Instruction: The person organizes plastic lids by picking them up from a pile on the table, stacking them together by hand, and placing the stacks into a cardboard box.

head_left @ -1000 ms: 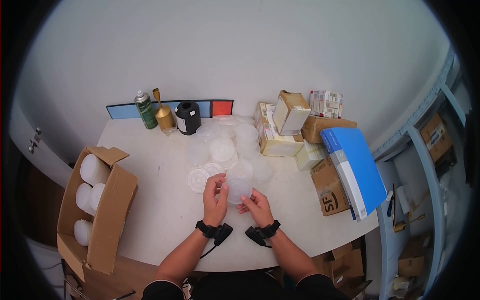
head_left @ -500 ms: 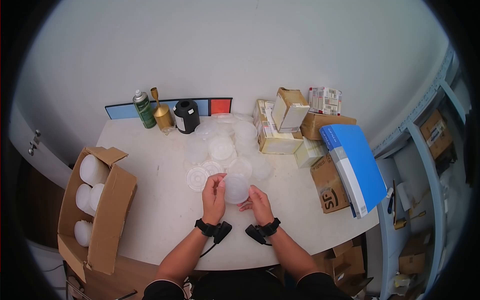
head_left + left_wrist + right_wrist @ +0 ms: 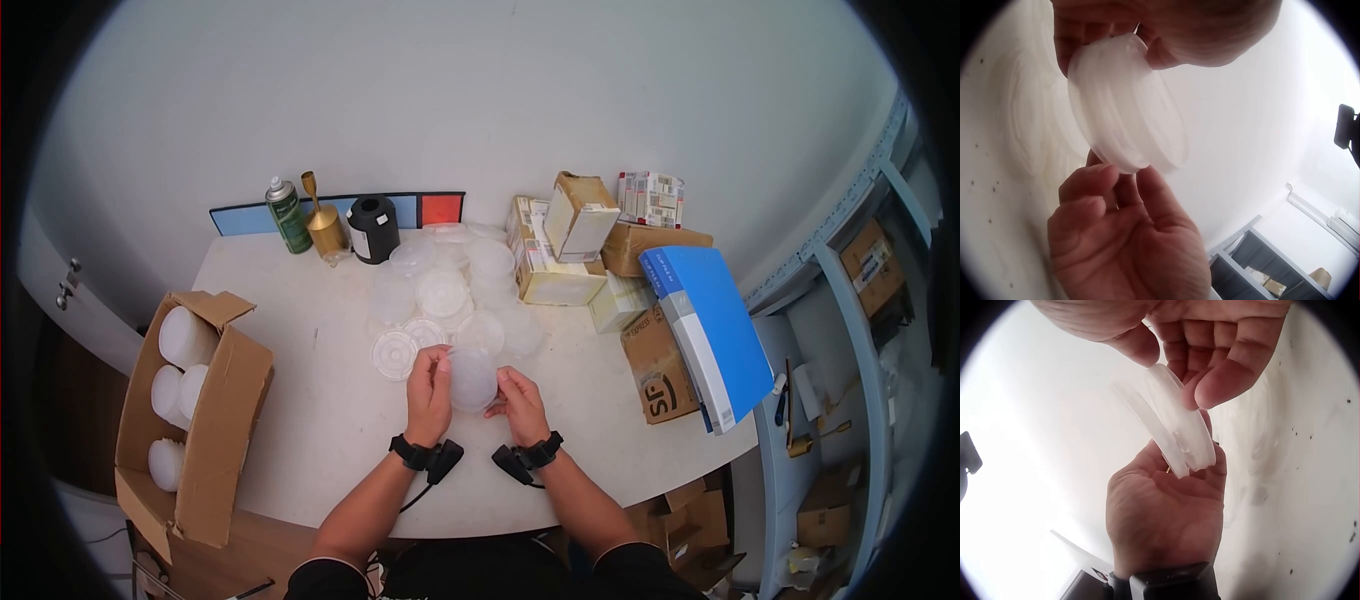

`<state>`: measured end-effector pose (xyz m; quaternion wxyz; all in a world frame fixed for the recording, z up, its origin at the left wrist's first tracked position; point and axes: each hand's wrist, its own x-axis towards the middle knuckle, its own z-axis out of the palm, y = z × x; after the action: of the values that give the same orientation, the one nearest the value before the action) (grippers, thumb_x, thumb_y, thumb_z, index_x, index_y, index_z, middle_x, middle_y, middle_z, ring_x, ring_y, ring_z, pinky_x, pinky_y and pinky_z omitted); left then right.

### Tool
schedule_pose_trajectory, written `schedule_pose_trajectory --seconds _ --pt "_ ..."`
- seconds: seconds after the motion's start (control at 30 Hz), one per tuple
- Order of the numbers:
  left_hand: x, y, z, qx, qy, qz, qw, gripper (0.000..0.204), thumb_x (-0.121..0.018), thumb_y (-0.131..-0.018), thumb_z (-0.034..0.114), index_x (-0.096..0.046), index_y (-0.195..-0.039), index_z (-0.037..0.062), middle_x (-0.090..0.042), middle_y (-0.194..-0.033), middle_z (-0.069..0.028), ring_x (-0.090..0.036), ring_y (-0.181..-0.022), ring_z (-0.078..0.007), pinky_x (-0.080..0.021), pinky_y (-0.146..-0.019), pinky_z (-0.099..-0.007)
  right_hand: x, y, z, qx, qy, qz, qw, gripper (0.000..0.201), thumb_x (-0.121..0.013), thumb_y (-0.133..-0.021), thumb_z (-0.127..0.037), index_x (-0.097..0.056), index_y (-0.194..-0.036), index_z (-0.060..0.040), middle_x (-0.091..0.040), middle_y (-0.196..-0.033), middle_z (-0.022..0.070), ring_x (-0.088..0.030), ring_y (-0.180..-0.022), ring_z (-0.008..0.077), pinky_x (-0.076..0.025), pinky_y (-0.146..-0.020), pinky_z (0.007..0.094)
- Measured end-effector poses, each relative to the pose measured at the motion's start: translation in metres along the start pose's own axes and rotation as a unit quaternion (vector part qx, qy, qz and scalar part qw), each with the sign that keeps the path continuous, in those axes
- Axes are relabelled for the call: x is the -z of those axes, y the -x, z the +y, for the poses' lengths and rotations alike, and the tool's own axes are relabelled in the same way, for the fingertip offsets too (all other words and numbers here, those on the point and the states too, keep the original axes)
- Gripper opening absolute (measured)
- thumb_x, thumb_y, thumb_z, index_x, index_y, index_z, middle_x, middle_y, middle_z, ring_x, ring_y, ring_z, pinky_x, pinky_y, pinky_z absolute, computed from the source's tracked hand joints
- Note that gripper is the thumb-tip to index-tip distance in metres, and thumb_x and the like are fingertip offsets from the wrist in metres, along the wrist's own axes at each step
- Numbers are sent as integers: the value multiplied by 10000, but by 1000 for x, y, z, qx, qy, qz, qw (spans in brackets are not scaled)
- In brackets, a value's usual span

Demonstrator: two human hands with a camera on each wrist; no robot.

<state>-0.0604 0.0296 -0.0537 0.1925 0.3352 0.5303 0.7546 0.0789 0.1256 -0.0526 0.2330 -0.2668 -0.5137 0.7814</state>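
Note:
Two or more translucent round plastic lids (image 3: pixel 473 384) are held together on edge above the near side of the table. My left hand (image 3: pixel 430 398) grips their left rim between thumb and fingers. At the opposite rim, my right hand (image 3: pixel 522 406) pinches with thumb and fingertips. From the right wrist view, the lids (image 3: pixel 1188 434) part slightly, with a narrow gap between their rims. The left wrist view has the lids (image 3: pixel 1125 103) spanning between both hands. Just beyond lies a loose spread of similar lids (image 3: pixel 440 295), including ridged ones (image 3: pixel 394 355) at its left.
A cardboard box (image 3: pixel 225 430) with white round containers (image 3: pixel 187 337) stands at left. Along the back are a spray can (image 3: pixel 288 216), a brass-coloured vessel (image 3: pixel 326 232) and a black cylinder (image 3: pixel 374 230). Stacked boxes (image 3: pixel 560 270) and a blue binder (image 3: pixel 715 335) occupy the right.
The held lids have tipped up so their round face shows more fully to the head view. My right hand has shifted slightly along the rim; my left hand has hardly moved.

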Motion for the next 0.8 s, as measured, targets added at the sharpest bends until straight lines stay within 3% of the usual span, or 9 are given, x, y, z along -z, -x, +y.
schedule_pose_trajectory --seconds 0.1,0.2,0.3,0.4,0.5,0.7,0.8 --pt "0 0 6 40 6 -2 999 127 -505 -1061 117 -565 -1088 8 -649 -1146 -98 -569 -939 -113 -477 -860 -270 -1 0 1 14 12 6 1000 251 -502 -1090 -279 -619 -1006 -73 -626 -881 -9 -605 -770 83 -546 -639 258" --pt "-4 -1 5 5 -14 13 1000 119 -530 -1054 130 -571 -1051 18 -640 -1009 -46 -531 -838 -72 -460 -751 -244 1 -1 5 56 32 16 998 221 -508 -1088 -252 -615 -1006 -77 -629 -899 -23 -592 -781 70 -531 -652 253" --pt "0 2 5 72 -22 -1 997 113 -543 -1045 129 -574 -1028 22 -586 -896 4 -477 -770 -50 -417 -672 -228 2 -1 8 64 43 21 997 216 -501 -1091 -245 -610 -1008 -78 -634 -910 -26 -585 -803 61 -516 -684 246" --pt "-3 5 -1 87 -29 -3 996 100 -550 -1039 123 -576 -1032 26 -529 -835 36 -438 -730 -40 -372 -621 -222 6 -3 11 45 53 3 998 208 -493 -1092 -239 -612 -1025 -83 -642 -931 -21 -585 -834 62 -504 -715 238" --pt "0 2 3 57 -51 33 997 105 -543 -1043 128 -571 -1035 28 -536 -845 34 -435 -742 -36 -367 -634 -219 -7 3 -7 0 14 38 999 217 -508 -1084 -267 -618 -1051 -82 -637 -948 -20 -580 -856 64 -501 -727 230" --pt "19 -12 2 51 8 159 986 141 -520 -1068 170 -565 -1018 46 -530 -880 41 -435 -783 -32 -376 -686 -213 -4 4 -3 49 92 -104 989 176 -689 -983 -195 -631 -1088 -67 -622 -977 -19 -561 -863 54 -488 -699 218" --pt "22 -15 -3 51 38 178 982 143 -518 -1073 179 -566 -1022 55 -532 -890 43 -438 -794 -35 -387 -715 -210 -6 5 8 85 152 -100 980 157 -725 -949 -121 -634 -1051 -45 -620 -926 -26 -550 -818 39 -467 -678 209"
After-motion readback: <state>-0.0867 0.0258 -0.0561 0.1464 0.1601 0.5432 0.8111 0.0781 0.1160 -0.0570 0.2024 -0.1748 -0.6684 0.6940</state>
